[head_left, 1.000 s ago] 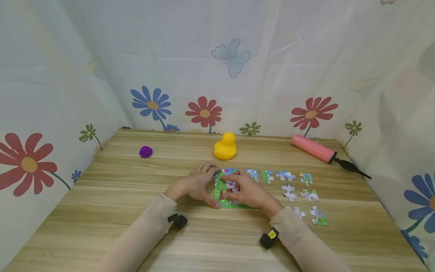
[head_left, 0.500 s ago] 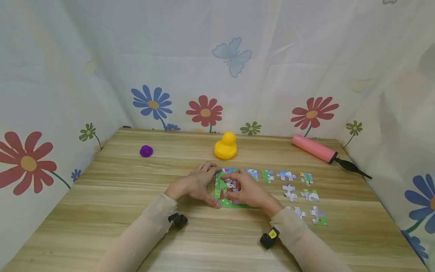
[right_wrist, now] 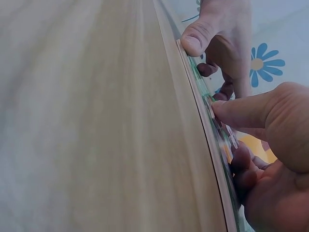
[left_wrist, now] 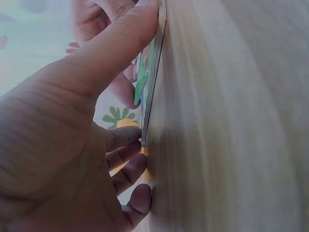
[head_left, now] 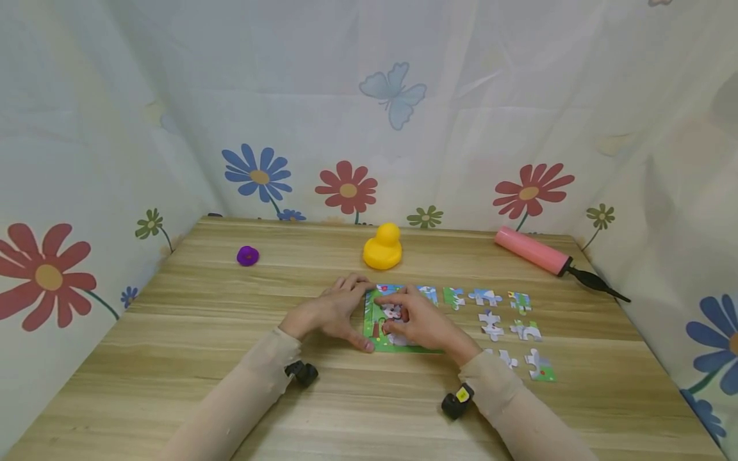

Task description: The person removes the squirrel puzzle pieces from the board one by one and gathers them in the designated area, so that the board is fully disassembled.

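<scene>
A jigsaw puzzle board point(head_left: 369, 323) with a green border and a grey animal picture lies in front of the person. The left hand point(head_left: 334, 315) spans its left side, thumb at the near corner and fingers at the far corner. In the left wrist view the hand's other fingertips rest on the table. Over the picture, the right hand point(head_left: 425, 325) pinches a puzzle piece point(left_wrist: 141, 86) between thumb and fingers. That piece, greenish, stands tilted above the board in the left wrist view. The right hand and wrist hide the board's right part.
Several loose puzzle pieces point(head_left: 491, 326) lie right of the board, some partly behind the right wrist. A yellow rubber duck point(head_left: 383, 248) stands behind it. Back left is a small purple object point(head_left: 248, 256); a pink hand pump point(head_left: 533, 251) with a black nozzle lies back right.
The right thumb has shifted slightly to the right and away over the picture, with the fingers otherwise in place. The left hand stays at the board's edge.
</scene>
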Demonstrator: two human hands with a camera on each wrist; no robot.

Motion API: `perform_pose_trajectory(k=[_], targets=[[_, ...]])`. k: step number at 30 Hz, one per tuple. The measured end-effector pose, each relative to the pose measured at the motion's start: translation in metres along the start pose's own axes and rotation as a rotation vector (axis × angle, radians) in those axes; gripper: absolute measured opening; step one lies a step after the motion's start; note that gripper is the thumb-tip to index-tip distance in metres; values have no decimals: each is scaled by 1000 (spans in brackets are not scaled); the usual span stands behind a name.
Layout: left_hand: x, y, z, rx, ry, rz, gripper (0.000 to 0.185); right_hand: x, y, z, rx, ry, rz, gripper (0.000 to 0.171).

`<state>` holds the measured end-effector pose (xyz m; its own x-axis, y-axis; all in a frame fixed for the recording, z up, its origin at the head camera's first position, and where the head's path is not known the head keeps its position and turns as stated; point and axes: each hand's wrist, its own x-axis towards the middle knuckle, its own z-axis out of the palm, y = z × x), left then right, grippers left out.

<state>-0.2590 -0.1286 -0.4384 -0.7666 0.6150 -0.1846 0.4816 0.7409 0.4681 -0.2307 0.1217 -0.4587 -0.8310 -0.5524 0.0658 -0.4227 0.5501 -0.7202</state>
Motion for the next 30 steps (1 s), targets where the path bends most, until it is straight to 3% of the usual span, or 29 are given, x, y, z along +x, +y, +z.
perform_pose_trajectory(k=[18,30], targets=[[0,1,-1,10,-3,-4,130,0,2,-2,11,-21,-13,48],[1,-2,0,14,-8,-2,132,-1,2,-8,78,20,2,49]])
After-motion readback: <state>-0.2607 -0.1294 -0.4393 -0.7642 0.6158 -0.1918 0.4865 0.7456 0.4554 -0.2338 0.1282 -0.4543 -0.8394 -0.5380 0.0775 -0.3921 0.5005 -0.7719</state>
